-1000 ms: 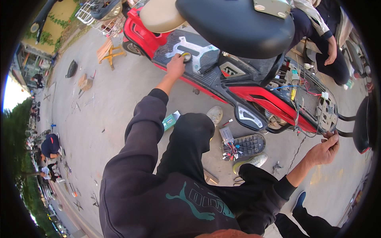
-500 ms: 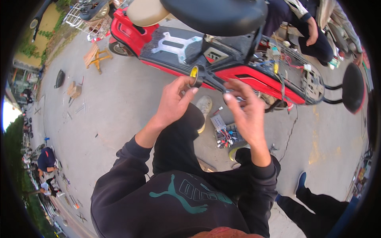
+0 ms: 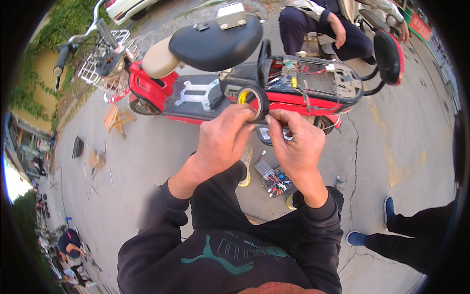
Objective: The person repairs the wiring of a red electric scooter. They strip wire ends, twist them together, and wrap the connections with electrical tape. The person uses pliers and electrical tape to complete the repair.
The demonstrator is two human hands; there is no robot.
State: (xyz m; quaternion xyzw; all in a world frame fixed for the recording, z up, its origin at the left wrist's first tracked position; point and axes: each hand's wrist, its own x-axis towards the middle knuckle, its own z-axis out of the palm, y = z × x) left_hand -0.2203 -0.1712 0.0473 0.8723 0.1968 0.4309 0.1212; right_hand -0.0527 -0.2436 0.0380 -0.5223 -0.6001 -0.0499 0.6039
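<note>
A roll of black tape (image 3: pixel 265 103) with a yellow inner face is held up in front of me, over the near side of a red electric scooter (image 3: pixel 313 107). My left hand (image 3: pixel 223 134) grips the roll at its lower left edge, thumb and fingers closed. Against the roll's right side, my right hand (image 3: pixel 298 142) has thumb and forefinger pinched at the tape's edge. Whether a loose end lies between those fingertips is too small to tell. Behind the hands, the scooter's rear compartment (image 3: pixel 338 83) is uncovered and shows loose wires.
Near my feet lies a tray of coloured connectors (image 3: pixel 279 185) beside a silver box (image 3: pixel 263 168). A seated person (image 3: pixel 313 27) is beyond the scooter. To the right stand someone's legs in blue shoes (image 3: pixel 356 238). A small wooden stool (image 3: pixel 117 120) is at left.
The right hand has come in to the roll, from being apart with a dark strip between them. The roll has turned to show its opening. My view has shifted, showing more of the scooter.
</note>
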